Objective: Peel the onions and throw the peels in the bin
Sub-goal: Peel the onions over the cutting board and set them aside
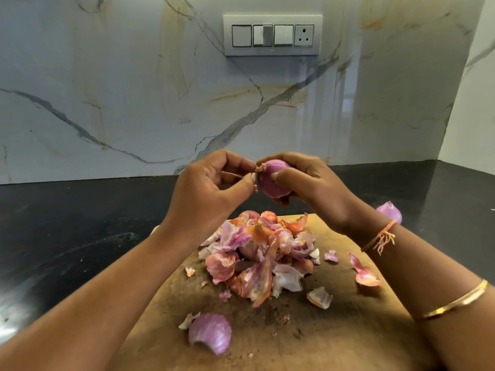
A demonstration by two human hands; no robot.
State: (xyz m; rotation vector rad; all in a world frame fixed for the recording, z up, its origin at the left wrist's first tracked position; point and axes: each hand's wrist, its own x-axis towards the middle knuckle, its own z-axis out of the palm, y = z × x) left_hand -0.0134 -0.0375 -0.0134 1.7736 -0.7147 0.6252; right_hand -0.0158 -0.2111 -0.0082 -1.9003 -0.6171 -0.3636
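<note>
My right hand (308,183) grips a purple onion (270,180) above the far edge of a wooden cutting board (334,330). My left hand (203,188) pinches a strip of skin at the onion's left tip. Below the hands a heap of pink and purple onion peels (262,253) covers the middle of the board. A large curved purple peel (210,332) lies near the board's front, and smaller scraps (320,297) sit to the right. No bin is in view.
The board rests on a black stone counter (67,236) against a marble-patterned wall. One purple peel piece (389,211) lies on the counter right of my right wrist. A switch panel (272,34) is mounted on the wall above.
</note>
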